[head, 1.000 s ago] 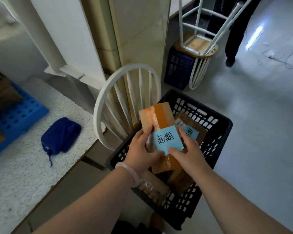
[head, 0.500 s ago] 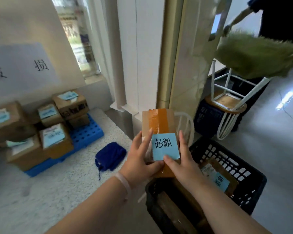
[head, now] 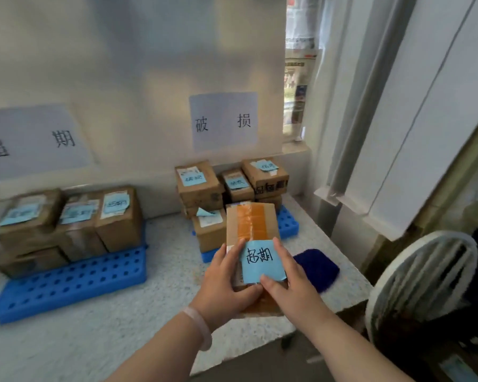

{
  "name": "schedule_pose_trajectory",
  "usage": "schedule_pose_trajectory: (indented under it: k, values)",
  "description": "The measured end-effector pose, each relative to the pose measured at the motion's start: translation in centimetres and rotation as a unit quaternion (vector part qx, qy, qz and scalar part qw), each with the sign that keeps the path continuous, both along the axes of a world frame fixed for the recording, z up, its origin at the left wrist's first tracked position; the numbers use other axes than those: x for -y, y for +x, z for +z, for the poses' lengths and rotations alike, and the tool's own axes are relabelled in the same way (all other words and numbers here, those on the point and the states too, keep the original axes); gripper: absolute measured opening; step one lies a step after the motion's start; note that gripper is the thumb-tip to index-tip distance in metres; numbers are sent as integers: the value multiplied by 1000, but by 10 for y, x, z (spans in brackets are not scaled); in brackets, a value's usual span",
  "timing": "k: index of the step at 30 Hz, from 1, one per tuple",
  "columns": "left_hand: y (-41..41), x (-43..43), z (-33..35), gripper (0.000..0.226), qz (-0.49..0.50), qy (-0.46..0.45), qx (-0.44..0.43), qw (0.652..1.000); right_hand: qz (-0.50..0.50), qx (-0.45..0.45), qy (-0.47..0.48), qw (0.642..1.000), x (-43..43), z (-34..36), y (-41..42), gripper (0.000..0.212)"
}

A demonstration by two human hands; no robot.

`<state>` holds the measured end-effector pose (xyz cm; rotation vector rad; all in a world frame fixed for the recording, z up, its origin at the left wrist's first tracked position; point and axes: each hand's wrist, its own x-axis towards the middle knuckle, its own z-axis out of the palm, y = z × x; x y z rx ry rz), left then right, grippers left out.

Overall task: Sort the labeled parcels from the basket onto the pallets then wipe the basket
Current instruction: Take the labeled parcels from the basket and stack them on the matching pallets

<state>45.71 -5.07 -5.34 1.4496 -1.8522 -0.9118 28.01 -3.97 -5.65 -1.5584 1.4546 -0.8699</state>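
Both hands hold a brown cardboard parcel with orange tape and a blue label reading 超期, above the front of the speckled table. My left hand grips its left side, my right hand grips its right side and lower edge. A blue pallet on the left carries several labeled parcels under a wall sign 超期. A second blue pallet further right holds stacked parcels under a sign 破损. The basket is out of view.
A dark blue cloth lies on the table just right of my hands. A white chair back stands at the right, beside the table's edge. White window frames rise behind it.
The parcel has been lifted out of the black basket and carried left over the table. My view has swung from the basket to the two pallets and wall signs.
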Motion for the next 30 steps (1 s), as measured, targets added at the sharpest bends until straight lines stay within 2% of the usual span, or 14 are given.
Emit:
schedule_pose_trajectory:
  k: [4,7,11,21,30]
  values:
    - [86,-9,-7,83,52,14,-7,999,58,32,11,998,9,-11,88,72]
    - [136,-21,-14,82,87,43,-44,994,98,46,31,994,12,-21,141,71]
    - [182,-35,-28,87,139,62,-75,985,153,20,85,984,22,-27,190,74]
    - [244,-18,-50,84,262,81,-102,956,261,-11,118,958,77,-42,270,71]
    - [286,10,-57,82,376,93,-110,915,351,-20,167,921,139,-45,337,69]
